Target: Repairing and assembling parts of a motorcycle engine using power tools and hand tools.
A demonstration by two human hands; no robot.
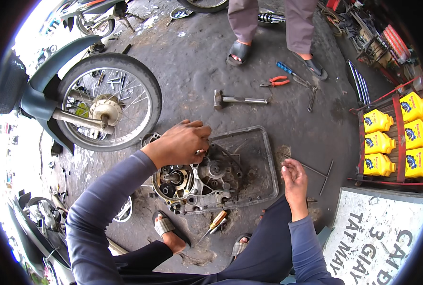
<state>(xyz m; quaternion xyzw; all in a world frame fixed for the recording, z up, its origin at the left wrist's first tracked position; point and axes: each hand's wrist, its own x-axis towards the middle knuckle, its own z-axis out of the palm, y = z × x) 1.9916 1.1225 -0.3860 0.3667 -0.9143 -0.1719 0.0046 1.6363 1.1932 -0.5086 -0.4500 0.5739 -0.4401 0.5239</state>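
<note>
My left hand point(187, 142) is over a greasy engine casing point(211, 185), fingers curled round something I cannot make out. The casing, with exposed internal parts, sits in a shallow tray point(267, 159). My right hand point(294, 180) hangs right of the tray, loosely bent and open, beside a T-handle wrench point(326, 176) on the ground. A screwdriver point(217, 220) lies below the tray, and a hammer point(242, 100) above it.
A motorbike wheel point(149, 102) stands left; another motorbike point(45, 223) is lower left. Another person's sandalled feet point(241, 51) are ahead, near pliers point(280, 83). Right are a rack of yellow bottles point(377, 142) and a lettered sign point(349, 199).
</note>
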